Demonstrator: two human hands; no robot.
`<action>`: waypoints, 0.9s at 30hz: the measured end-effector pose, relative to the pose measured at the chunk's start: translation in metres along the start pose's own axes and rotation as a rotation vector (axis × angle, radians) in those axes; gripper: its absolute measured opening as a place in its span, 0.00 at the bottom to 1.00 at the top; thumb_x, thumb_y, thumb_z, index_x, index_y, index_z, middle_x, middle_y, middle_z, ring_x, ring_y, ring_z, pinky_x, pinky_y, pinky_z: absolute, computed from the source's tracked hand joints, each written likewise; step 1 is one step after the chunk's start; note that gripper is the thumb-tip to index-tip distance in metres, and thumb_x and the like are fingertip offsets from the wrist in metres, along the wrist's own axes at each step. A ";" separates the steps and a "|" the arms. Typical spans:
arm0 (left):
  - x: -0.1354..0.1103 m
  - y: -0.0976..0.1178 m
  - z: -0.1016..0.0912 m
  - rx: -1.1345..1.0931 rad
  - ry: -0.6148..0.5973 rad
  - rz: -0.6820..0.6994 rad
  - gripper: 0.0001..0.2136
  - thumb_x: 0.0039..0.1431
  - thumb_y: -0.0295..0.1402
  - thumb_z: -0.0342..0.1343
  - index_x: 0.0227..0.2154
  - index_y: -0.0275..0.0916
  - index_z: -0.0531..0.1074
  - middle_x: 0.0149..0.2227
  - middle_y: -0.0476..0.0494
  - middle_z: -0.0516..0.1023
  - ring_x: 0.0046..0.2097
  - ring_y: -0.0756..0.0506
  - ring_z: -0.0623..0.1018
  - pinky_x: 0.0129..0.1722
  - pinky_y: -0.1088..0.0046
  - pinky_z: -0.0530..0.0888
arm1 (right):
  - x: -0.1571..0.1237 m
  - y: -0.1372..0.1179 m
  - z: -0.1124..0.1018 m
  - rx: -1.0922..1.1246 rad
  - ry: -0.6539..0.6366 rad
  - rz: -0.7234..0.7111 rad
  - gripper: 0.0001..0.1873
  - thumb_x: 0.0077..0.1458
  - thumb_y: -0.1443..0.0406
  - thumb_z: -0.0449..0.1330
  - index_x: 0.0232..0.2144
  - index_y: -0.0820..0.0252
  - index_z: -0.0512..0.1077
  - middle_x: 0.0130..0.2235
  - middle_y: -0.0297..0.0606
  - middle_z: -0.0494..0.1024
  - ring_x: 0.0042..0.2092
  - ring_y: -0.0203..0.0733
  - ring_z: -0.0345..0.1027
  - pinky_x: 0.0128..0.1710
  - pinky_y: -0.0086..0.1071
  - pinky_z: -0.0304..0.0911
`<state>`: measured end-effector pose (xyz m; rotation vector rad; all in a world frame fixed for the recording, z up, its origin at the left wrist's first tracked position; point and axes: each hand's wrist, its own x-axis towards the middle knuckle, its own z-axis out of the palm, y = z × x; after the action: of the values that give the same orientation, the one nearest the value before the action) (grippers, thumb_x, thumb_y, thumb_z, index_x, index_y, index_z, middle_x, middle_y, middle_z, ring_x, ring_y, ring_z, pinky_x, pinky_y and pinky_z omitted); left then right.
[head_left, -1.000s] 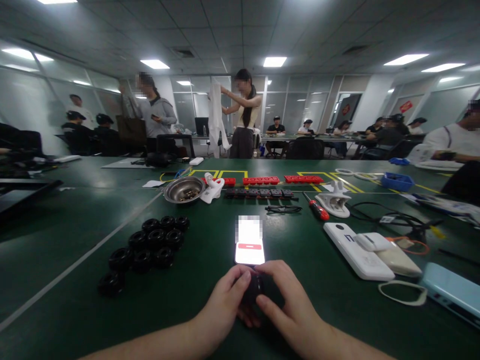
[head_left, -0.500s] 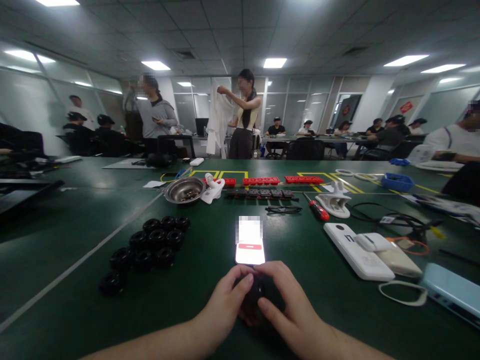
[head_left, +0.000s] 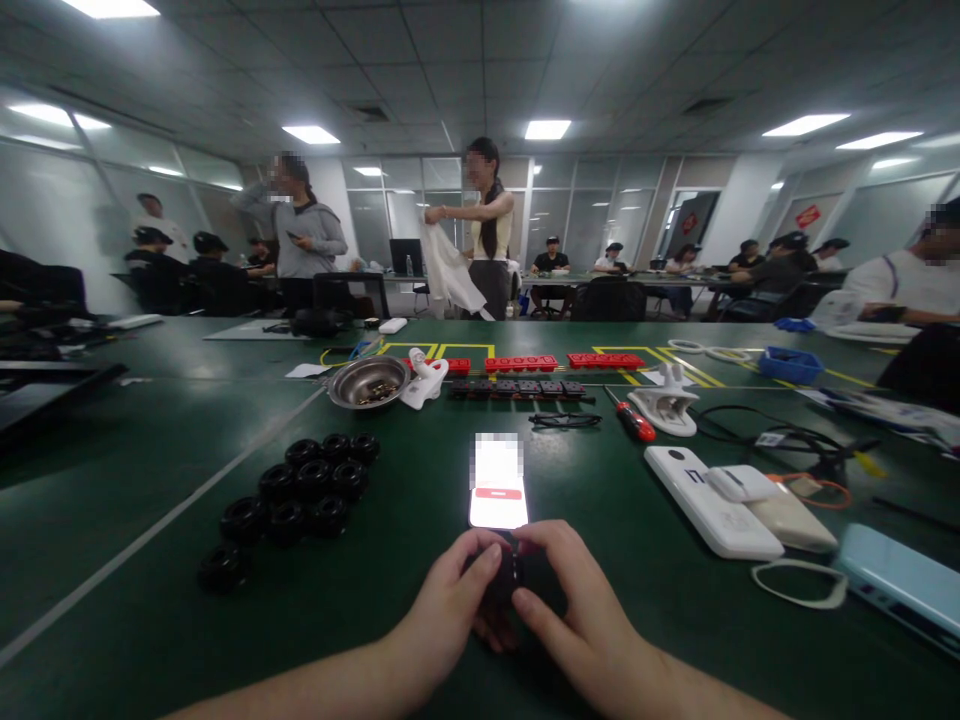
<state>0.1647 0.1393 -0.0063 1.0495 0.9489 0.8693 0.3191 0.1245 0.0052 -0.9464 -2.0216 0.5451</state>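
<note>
Both of my hands meet low in the middle of the head view, around a small black part whose kind I cannot make out. My left hand grips its left side, thumb on top. From the right, my right hand closes on it with thumb and fingers; some fingertips of both hands are hidden. Just beyond the part lies a phone with a bright screen. Several black ring-shaped parts are grouped on the green table to the left of my hands.
Farther back are a metal bowl with small brassy pieces, red strips, a black strip of blocks, glasses and a red screwdriver. To the right lie a white power bank and cables. People stand and sit beyond.
My hands still hold the black part, which has turned slightly so a row of small light marks shows. Across the table, a standing person has lowered a white garment.
</note>
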 end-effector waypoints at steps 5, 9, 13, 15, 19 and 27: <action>-0.002 0.002 0.001 0.002 0.000 -0.030 0.17 0.48 0.46 0.48 0.31 0.36 0.62 0.20 0.52 0.71 0.16 0.53 0.72 0.14 0.82 0.64 | 0.002 0.003 0.001 -0.037 -0.053 0.054 0.10 0.52 0.65 0.54 0.39 0.58 0.65 0.34 0.39 0.68 0.36 0.43 0.61 0.36 0.36 0.59; 0.000 0.003 0.002 -0.020 0.008 -0.066 0.19 0.48 0.48 0.48 0.33 0.36 0.61 0.20 0.52 0.71 0.16 0.52 0.72 0.14 0.81 0.64 | 0.003 0.001 0.000 0.009 -0.080 -0.003 0.15 0.53 0.69 0.53 0.44 0.56 0.62 0.40 0.39 0.67 0.41 0.42 0.60 0.41 0.36 0.58; 0.000 0.000 0.001 -0.033 0.008 -0.043 0.19 0.47 0.48 0.49 0.34 0.36 0.61 0.20 0.51 0.72 0.15 0.52 0.72 0.13 0.81 0.64 | 0.001 0.001 0.000 0.026 -0.061 -0.034 0.19 0.52 0.70 0.52 0.47 0.53 0.58 0.44 0.38 0.65 0.45 0.42 0.58 0.44 0.37 0.57; -0.001 -0.001 0.001 -0.028 0.013 -0.017 0.18 0.48 0.47 0.49 0.33 0.36 0.62 0.19 0.51 0.71 0.15 0.52 0.72 0.13 0.81 0.64 | 0.000 0.002 0.001 0.021 -0.024 -0.005 0.18 0.52 0.68 0.53 0.47 0.54 0.58 0.42 0.38 0.65 0.43 0.43 0.59 0.43 0.37 0.58; -0.001 -0.001 -0.001 -0.030 0.003 -0.003 0.17 0.49 0.46 0.49 0.33 0.36 0.62 0.20 0.52 0.72 0.15 0.54 0.71 0.14 0.82 0.64 | -0.001 0.006 0.003 -0.025 -0.006 0.092 0.12 0.51 0.66 0.54 0.41 0.57 0.63 0.36 0.38 0.68 0.38 0.43 0.61 0.37 0.37 0.59; -0.002 0.004 0.002 -0.053 0.028 -0.051 0.20 0.47 0.48 0.48 0.35 0.35 0.61 0.19 0.51 0.72 0.16 0.52 0.72 0.14 0.81 0.64 | 0.003 -0.001 -0.001 0.034 -0.060 -0.015 0.18 0.52 0.71 0.52 0.47 0.54 0.60 0.42 0.39 0.67 0.43 0.42 0.60 0.43 0.36 0.58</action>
<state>0.1659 0.1383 -0.0013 0.9663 0.9676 0.8646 0.3181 0.1267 0.0076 -0.9036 -2.0649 0.6044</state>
